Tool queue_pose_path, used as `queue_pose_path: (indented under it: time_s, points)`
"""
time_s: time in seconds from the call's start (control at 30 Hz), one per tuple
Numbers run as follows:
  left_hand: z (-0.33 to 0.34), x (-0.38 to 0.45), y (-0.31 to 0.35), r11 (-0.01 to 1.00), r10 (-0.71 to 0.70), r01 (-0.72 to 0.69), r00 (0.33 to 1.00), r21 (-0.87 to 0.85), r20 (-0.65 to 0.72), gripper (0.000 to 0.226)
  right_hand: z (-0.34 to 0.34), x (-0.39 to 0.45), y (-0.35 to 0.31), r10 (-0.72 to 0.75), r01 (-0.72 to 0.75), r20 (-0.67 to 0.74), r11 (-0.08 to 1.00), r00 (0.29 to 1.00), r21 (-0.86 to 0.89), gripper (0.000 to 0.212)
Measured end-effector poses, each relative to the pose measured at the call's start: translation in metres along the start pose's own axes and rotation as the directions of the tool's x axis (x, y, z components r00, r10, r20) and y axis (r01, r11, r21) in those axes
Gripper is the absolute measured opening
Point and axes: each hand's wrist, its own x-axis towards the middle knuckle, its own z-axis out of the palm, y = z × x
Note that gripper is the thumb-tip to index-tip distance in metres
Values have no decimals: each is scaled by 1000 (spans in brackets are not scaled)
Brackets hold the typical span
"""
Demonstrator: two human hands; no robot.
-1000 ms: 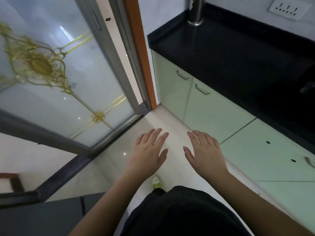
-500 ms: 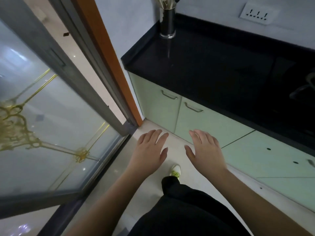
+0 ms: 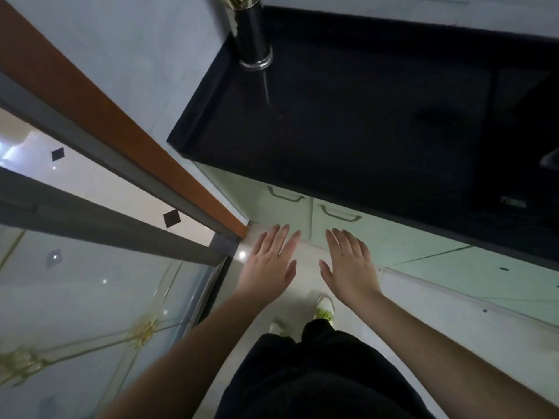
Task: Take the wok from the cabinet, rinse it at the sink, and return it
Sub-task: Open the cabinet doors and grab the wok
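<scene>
No wok and no sink show in this view. My left hand and my right hand are held out flat side by side, palms down, fingers apart, holding nothing. They hover above the pale floor in front of the light green cabinet doors, which are closed. Two metal handles sit near the doors' top edges, just beyond my fingertips.
A black countertop runs above the cabinets, with a shiny metal utensil holder at its back left corner. A glass sliding door with gold ornament and an orange-brown door frame stand at my left. My feet are on the floor below.
The view has swung right and closer to the counter; the glass door slid toward the left edge. Both hands keep the same flat, spread pose in front of me.
</scene>
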Motion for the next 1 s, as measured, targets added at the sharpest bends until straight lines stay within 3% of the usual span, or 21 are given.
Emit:
queue_pose_path:
  time_s: [0.2, 0.37, 0.63, 0.83, 1.0]
  points:
    - [52, 45, -34, 992, 111, -115, 991, 49, 77, 64, 39, 39, -7, 83, -80, 96, 996, 992, -26, 69]
    - [87, 86, -63, 974, 200, -209, 974, 86, 104, 67, 65, 66, -11, 221, -220, 77, 975, 972, -16, 72]
    - [100, 134, -99, 967, 228, -236, 970, 100, 89, 72, 85, 95, -16, 396, -399, 84, 917, 914, 20, 74]
    - [94, 154, -104, 950, 303, -303, 953, 73, 5, 69, 87, 105, -20, 451, -454, 56, 888, 891, 73, 70]
    - [97, 139, -96, 969, 235, -237, 971, 63, 40, 72, 90, 100, -28, 491, -486, 3, 860, 871, 155, 58]
